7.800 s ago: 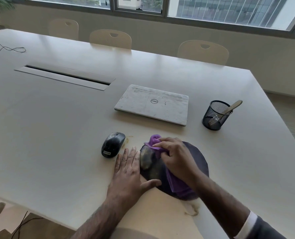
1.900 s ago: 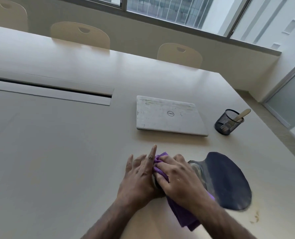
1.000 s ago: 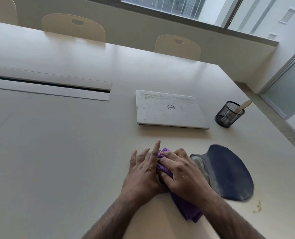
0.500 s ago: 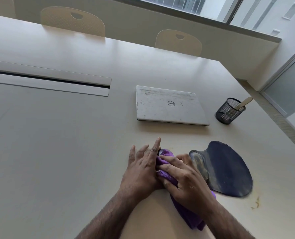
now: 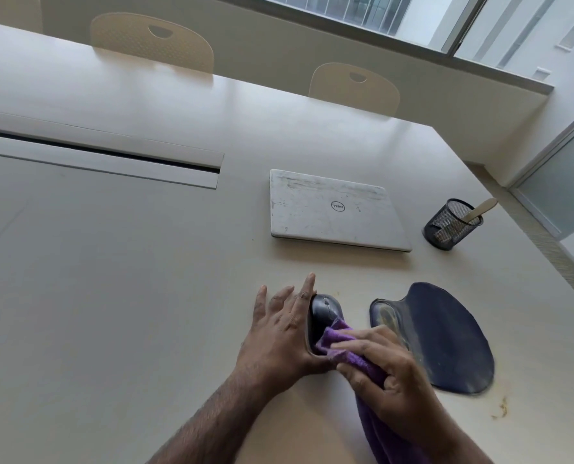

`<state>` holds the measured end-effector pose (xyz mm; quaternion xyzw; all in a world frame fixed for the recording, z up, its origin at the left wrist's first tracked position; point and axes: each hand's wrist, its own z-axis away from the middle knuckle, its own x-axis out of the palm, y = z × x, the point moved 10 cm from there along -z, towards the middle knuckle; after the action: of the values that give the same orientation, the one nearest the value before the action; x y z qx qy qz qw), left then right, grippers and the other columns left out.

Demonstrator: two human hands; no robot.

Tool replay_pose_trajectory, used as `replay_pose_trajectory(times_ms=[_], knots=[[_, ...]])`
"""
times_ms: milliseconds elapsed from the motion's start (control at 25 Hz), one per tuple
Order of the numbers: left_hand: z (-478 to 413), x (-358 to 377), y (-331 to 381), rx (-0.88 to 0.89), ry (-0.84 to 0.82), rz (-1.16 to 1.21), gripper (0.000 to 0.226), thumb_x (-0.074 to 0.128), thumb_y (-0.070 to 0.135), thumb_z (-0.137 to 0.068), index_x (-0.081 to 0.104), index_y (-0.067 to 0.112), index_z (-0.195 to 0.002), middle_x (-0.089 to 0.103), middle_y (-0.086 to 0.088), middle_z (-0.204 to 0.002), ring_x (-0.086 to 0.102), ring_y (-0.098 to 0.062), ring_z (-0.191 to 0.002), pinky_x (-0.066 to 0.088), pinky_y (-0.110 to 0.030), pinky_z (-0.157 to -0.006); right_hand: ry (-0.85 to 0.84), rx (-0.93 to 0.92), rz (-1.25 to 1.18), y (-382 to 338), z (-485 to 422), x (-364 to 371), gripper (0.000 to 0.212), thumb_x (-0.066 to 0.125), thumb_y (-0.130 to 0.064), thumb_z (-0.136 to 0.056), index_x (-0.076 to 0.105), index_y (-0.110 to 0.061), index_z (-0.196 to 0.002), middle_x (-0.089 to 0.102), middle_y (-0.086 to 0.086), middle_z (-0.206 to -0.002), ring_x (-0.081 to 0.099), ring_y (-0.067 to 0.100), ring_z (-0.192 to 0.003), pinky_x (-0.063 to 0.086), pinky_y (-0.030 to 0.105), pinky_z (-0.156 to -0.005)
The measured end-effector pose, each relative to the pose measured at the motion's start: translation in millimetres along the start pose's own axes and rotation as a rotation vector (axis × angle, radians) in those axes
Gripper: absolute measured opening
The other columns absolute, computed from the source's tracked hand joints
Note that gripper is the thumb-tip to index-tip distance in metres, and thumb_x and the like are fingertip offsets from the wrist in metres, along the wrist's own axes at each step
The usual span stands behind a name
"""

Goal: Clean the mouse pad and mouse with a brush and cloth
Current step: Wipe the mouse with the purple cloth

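- Hands, head view: the left hand point(image 5: 279, 333) lies with straight, spread fingers flat against the left side of the mouse point(image 5: 324, 309), bracing it. The right hand point(image 5: 389, 380) curls round the purple cloth point(image 5: 341, 339) and presses it on the mouse's near end.
- Location: the mouse sits on the desk point(image 5: 111, 296), just left of the mouse pad point(image 5: 446, 336) and apart from it. A wooden handle, probably the brush point(image 5: 481, 209), stands in the mesh cup point(image 5: 451, 226) at far right.
- Risk: the mouse is braced on one side only, so a hard rightward wipe could slide it into the mouse pad.
- Writing: the closed laptop point(image 5: 332, 216) carries a round "DELL" logo, inverted from this view. No other text is legible.
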<state>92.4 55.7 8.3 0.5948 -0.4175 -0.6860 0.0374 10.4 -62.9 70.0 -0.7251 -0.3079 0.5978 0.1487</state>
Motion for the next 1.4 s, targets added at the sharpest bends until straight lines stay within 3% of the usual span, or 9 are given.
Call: replay_pose_trajectory(times_ms=[200,400,600,760,840,960,1120,1400], knots=[[0,0,0,-0.004,0.000,0.001,0.132,0.062,0.083,-0.072,-0.026,0.033,-0.157,0.024,0.011,-0.166,-0.002,-0.010,-0.156,-0.016,-0.046,-0.124,0.011,0.146,0.029,28,-50,-1,0.033,0.062,-0.048,-0.091,0.072,-0.039,-0.121,0.065,-0.029,-0.120,0.053,0.001,-0.118,0.047,0.031,-0.101],[1,-1,1,-0.006,0.002,0.003,0.129,0.060,0.082,-0.074,-0.027,0.033,-0.157,0.021,0.011,-0.167,-0.002,-0.009,-0.155,-0.017,-0.044,-0.124,-0.075,0.109,0.186,17,-56,13,0.031,0.064,-0.042,-0.095,0.070,-0.036,-0.124,0.061,-0.030,-0.121,0.049,0.003,-0.112,0.033,0.011,-0.091],[0,2,0,0.019,-0.007,-0.030,0.130,0.060,0.080,-0.076,-0.033,0.033,-0.153,0.023,0.009,-0.167,0.000,-0.012,-0.156,-0.013,-0.048,-0.125,-0.172,-0.112,0.387,-6,-15,23,0.037,0.057,-0.049,-0.099,0.069,-0.030,-0.129,0.057,-0.017,-0.146,0.055,0.016,-0.112,0.049,0.032,-0.098],[-1,1,0,0.039,0.008,-0.050,0.125,0.062,0.072,-0.081,-0.033,0.035,-0.153,0.026,0.008,-0.166,0.003,-0.013,-0.156,-0.013,-0.048,-0.124,-0.139,-0.142,0.471,-14,-8,30,0.041,0.052,-0.046,-0.101,0.066,-0.026,-0.134,0.053,-0.009,-0.152,0.054,0.021,-0.114,0.052,0.040,-0.098],[-2,0,0,0.039,0.016,-0.038,0.125,0.062,0.075,-0.077,-0.029,0.038,-0.155,0.030,0.009,-0.164,0.007,-0.014,-0.155,-0.011,-0.049,-0.124,-0.099,-0.099,0.454,-13,-10,28,0.045,0.048,-0.046,-0.103,0.062,-0.025,-0.140,0.048,-0.002,-0.155,0.051,0.022,-0.124,0.050,0.038,-0.105],[-2,0,-1,0.030,0.023,-0.030,0.126,0.062,0.078,-0.074,-0.026,0.040,-0.156,0.032,0.010,-0.163,0.009,-0.013,-0.154,-0.010,-0.049,-0.125,-0.073,-0.057,0.397,-10,-11,24,0.045,0.050,-0.045,-0.102,0.059,-0.026,-0.142,0.045,0.002,-0.151,0.050,0.021,-0.127,0.052,0.036,-0.102],[-2,3,-1,0.021,0.003,-0.048,0.132,0.063,0.082,-0.070,-0.027,0.039,-0.155,0.028,0.008,-0.165,0.007,-0.014,-0.155,-0.010,-0.050,-0.125,-0.150,-0.134,0.395,-9,0,23,0.038,0.060,-0.042,-0.097,0.067,-0.031,-0.133,0.046,0.000,-0.150,0.053,0.018,-0.124,0.054,0.035,-0.099],[-3,3,-3,0.013,0.025,-0.037,0.128,0.063,0.080,-0.071,-0.023,0.039,-0.157,0.030,0.009,-0.164,0.008,-0.014,-0.155,-0.010,-0.049,-0.125,-0.165,-0.120,0.384,-4,-15,19,0.036,0.057,-0.045,-0.098,0.068,-0.034,-0.131,0.045,-0.004,-0.151,0.050,0.014,-0.128,0.045,0.026,-0.103]])
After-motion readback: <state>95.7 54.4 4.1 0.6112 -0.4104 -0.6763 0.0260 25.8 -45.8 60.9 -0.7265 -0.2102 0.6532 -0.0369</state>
